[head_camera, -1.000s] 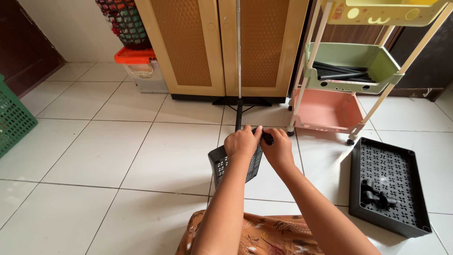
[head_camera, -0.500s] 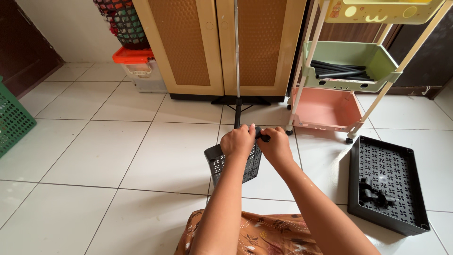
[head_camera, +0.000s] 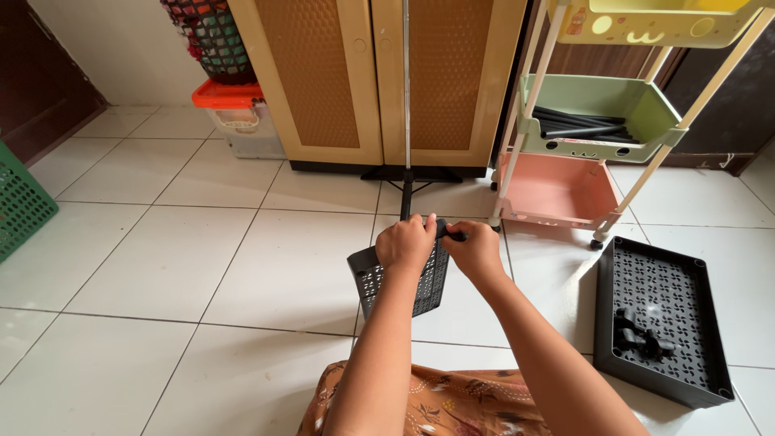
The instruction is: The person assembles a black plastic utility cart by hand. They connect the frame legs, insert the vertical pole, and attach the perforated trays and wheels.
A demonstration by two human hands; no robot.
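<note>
Left hand (head_camera: 406, 242) clenched over top edge of black perforated tray (head_camera: 395, 282), holding it tilted on edge above white tiled floor (head_camera: 202, 266). Right hand (head_camera: 476, 252) touching left, fingers closed round short black tube (head_camera: 454, 235) at tray's upper corner. Just beyond hands: black stand base with upright metal pole (head_camera: 406, 97), before beige cabinet (head_camera: 379, 81). Right: pastel shelf cart (head_camera: 593, 121), black rods on green shelf. Second black tray (head_camera: 658, 319) flat on floor at right, small black parts inside. Green basket (head_camera: 20, 206) at left edge.
</note>
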